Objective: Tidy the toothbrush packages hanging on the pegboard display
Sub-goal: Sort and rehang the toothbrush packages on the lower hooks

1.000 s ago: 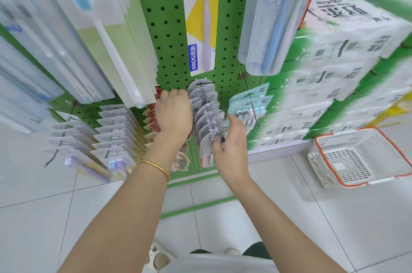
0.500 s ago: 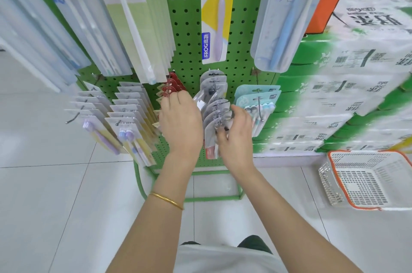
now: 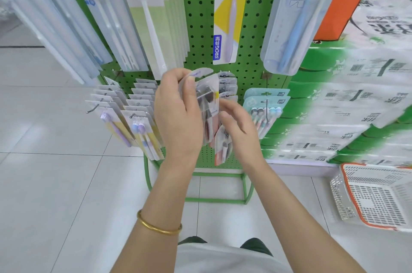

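Observation:
A green pegboard stand [image 3: 200,16] carries hanging toothbrush packages. My left hand [image 3: 176,114] grips a bunch of clear blister packages [image 3: 206,94] with dark brush heads, lifted in front of the middle lower hook. My right hand [image 3: 238,127] is just right of them, fingers curled, pinching the edge of a package [image 3: 223,141] in the same row. More of that row [image 3: 227,83] hangs behind on the hook. Part of the held bunch is hidden by my left hand.
White-carded purple and blue brushes [image 3: 133,121] hang lower left, teal-carded packs [image 3: 265,105] lower right, long packages [image 3: 296,16] above. Stacked green-and-white cartons [image 3: 345,105] stand at the right. A white and orange basket [image 3: 374,197] lies on the tiled floor.
My left hand moved from the red-carded row to take hold of the clear packages and lifted them. My right hand slid lower along the same row. The view drew back and upward.

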Demonstrator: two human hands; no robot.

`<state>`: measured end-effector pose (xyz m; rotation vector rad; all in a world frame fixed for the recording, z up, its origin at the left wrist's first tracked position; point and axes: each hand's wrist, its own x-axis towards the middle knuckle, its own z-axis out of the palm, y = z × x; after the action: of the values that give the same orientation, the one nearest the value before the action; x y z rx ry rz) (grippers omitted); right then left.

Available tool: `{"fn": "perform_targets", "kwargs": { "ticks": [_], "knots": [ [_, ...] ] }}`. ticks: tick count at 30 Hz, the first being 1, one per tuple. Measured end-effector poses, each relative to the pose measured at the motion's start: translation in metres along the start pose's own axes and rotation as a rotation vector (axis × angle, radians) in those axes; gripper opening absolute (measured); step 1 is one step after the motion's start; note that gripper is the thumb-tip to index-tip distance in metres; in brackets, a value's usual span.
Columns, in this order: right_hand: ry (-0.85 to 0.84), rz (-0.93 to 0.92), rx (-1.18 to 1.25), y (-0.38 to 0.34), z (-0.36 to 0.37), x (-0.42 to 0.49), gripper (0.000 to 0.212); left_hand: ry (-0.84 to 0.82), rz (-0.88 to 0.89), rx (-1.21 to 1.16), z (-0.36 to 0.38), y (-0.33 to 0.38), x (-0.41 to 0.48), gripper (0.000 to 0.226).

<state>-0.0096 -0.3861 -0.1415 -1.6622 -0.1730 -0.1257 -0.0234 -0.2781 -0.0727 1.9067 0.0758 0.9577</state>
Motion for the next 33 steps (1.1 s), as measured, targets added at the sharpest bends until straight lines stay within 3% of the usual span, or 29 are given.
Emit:
{"fn": "perform_targets", "kwargs": {
  "ticks": [6,13,22,29,33],
  "knots": [
    [-0.048,0.037,0.237,-0.006,-0.01,-0.007,0.021,0.034,-0.135,-0.219,0.012,0.009,0.011,0.012],
    [0.026,0.102,0.322,-0.008,-0.028,-0.02,0.016,-0.128,-0.19,-0.241,0.043,0.003,0.008,0.012],
    [0.306,0.217,0.635,0.003,-0.049,-0.044,0.016,-0.389,0.046,0.021,0.079,0.005,-0.04,0.058],
    [0.462,0.215,0.798,0.0,-0.078,-0.049,0.007,-0.603,0.196,0.143,0.089,0.009,-0.082,0.068],
    [0.559,0.229,0.907,-0.003,-0.09,-0.054,0.017,-0.674,0.321,0.182,0.091,0.007,-0.101,0.067]
  ]
}}
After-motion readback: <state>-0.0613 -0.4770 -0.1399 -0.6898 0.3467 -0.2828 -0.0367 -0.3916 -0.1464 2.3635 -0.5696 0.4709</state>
